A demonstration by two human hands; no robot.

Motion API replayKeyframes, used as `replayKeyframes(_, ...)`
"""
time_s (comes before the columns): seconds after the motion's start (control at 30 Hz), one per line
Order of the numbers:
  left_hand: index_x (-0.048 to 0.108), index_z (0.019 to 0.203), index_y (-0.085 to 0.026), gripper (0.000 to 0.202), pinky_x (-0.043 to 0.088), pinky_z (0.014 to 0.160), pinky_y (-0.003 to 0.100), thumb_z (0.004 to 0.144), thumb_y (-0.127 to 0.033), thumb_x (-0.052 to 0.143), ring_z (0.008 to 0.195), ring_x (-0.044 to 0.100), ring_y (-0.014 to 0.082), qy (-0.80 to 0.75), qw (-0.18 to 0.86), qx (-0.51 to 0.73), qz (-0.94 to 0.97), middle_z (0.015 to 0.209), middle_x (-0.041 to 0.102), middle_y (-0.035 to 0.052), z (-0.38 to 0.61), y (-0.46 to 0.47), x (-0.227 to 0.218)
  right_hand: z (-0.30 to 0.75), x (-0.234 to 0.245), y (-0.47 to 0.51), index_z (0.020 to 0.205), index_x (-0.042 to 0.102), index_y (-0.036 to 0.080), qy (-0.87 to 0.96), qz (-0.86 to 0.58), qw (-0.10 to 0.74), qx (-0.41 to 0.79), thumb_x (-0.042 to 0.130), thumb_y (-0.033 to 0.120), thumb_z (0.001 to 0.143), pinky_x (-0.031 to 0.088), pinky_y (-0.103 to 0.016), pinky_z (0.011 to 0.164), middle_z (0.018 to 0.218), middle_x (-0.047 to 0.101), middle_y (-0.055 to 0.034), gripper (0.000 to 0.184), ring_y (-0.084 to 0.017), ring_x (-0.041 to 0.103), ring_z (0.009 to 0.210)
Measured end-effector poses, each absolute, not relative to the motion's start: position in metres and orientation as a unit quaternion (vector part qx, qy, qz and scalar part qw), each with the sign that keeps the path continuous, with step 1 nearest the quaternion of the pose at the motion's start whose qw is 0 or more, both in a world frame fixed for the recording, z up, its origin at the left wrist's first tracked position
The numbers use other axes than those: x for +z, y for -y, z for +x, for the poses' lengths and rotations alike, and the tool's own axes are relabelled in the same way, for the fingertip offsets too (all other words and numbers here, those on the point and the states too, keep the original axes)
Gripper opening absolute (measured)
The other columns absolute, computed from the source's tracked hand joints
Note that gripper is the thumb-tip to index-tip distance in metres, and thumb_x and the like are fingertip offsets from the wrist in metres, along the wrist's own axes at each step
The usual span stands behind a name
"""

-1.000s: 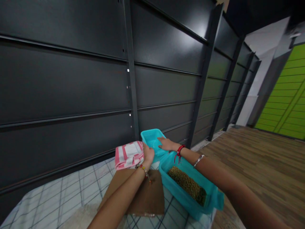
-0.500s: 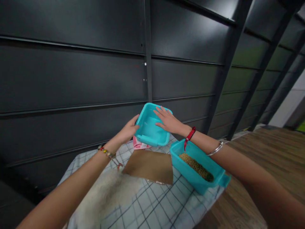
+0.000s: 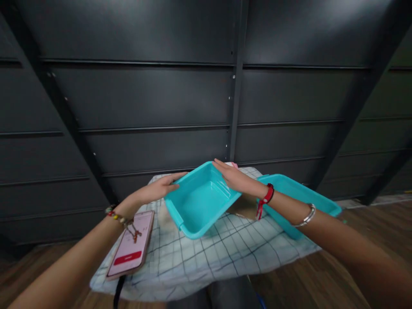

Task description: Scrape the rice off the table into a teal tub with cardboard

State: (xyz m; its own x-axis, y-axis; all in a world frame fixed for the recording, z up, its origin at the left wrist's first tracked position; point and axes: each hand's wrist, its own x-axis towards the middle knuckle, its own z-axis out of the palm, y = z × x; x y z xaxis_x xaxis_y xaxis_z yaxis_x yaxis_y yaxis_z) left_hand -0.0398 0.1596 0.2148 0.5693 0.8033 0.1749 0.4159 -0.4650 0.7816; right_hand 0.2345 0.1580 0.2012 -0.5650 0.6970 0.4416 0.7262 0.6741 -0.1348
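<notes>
A turquoise plastic bin (image 3: 199, 201) is tilted toward me above the checked cloth, its bare inside showing. My left hand (image 3: 157, 189) grips its left rim, thumb on the near side and fingers along the far edge. At the opposite end, my right hand (image 3: 233, 175) is closed over the right rim, fingers stretched along the outside and thumb hidden. A second turquoise bin (image 3: 299, 193) stands to the right, partly behind my right forearm; its contents are hidden now. Brown cardboard-like sheet (image 3: 247, 207) shows under my right wrist.
A phone (image 3: 133, 244) with a lit screen lies at the left under my left wrist, a black cable at its lower end. White checked cloth (image 3: 222, 253) covers the small table. A dark panelled wall (image 3: 154, 98) rises right behind it.
The held bin has come down and nearer, over the cloth. My right hand has moved from inside it to its right rim. The view has turned left, bringing the phone into sight.
</notes>
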Motion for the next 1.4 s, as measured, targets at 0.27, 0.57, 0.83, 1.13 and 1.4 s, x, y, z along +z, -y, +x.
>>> replayKeyframes(0.27, 0.033, 0.133, -0.013, 0.069, 0.021, 0.106, 0.046, 0.071, -0.036, 0.05, 0.131, 0.026, 0.0296, -0.477, 0.21, 0.28, 0.806, 0.142, 0.032, 0.0145, -0.035, -0.117, 0.159, 0.226, 0.171, -0.127, 0.135, 0.032, 0.017, 0.881, -0.397, 0.258, 0.009, 0.034, 0.017, 0.086, 0.025, -0.045, 0.106, 0.14, 0.035, -0.0099, 0.049, -0.021, 0.027, 0.13)
replayKeyframes(0.57, 0.024, 0.137, -0.029, 0.058, 0.024, 0.106, 0.044, 0.082, -0.034, 0.039, 0.135, 0.013, 0.022, -0.46, 0.207, 0.267, 0.821, 0.149, 0.018, 0.0038, -0.05, -0.072, 0.146, 0.246, 0.146, -0.104, 0.138, 0.026, 0.015, 0.851, -0.464, 0.246, -0.012, 0.033, 0.007, 0.077, 0.027, -0.048, 0.106, 0.142, 0.031, -0.0112, 0.061, -0.025, 0.025, 0.131)
replayKeyframes(0.83, 0.028, 0.135, -0.017, 0.059, 0.019, 0.108, 0.041, 0.082, -0.043, 0.034, 0.133, 0.021, 0.0219, -0.518, 0.224, 0.299, 0.77, 0.145, 0.028, 0.0089, -0.052, -0.061, 0.13, 0.245, 0.14, -0.099, 0.133, 0.036, 0.014, 0.859, -0.453, 0.239, -0.001, 0.033, 0.01, 0.078, 0.033, -0.046, 0.103, 0.133, 0.044, -0.012, 0.055, -0.025, 0.037, 0.124)
replayKeyframes(1.13, 0.007, 0.14, -0.016, 0.076, 0.01, 0.11, 0.047, 0.075, -0.025, 0.044, 0.136, 0.007, 0.0247, -0.489, 0.275, 0.349, 0.751, 0.149, 0.009, 0.0112, -0.011, -0.075, 0.128, 0.246, 0.151, -0.103, 0.123, 0.048, 0.017, 0.855, -0.456, 0.246, 0.02, 0.034, 0.011, 0.074, 0.032, -0.045, 0.103, 0.128, 0.05, -0.0078, 0.051, -0.024, 0.038, 0.123)
replayKeyframes(1.4, 0.012, 0.14, -0.011, 0.075, 0.006, 0.109, 0.043, 0.068, -0.004, 0.032, 0.134, 0.0, 0.0198, -0.522, 0.248, 0.284, 0.765, 0.149, 0.007, 0.0094, -0.01, -0.04, 0.144, 0.246, 0.153, -0.069, 0.133, 0.037, 0.013, 0.844, -0.484, 0.223, 0.054, 0.034, 0.006, 0.074, 0.029, -0.044, 0.106, 0.138, 0.038, -0.0095, 0.06, -0.024, 0.029, 0.129)
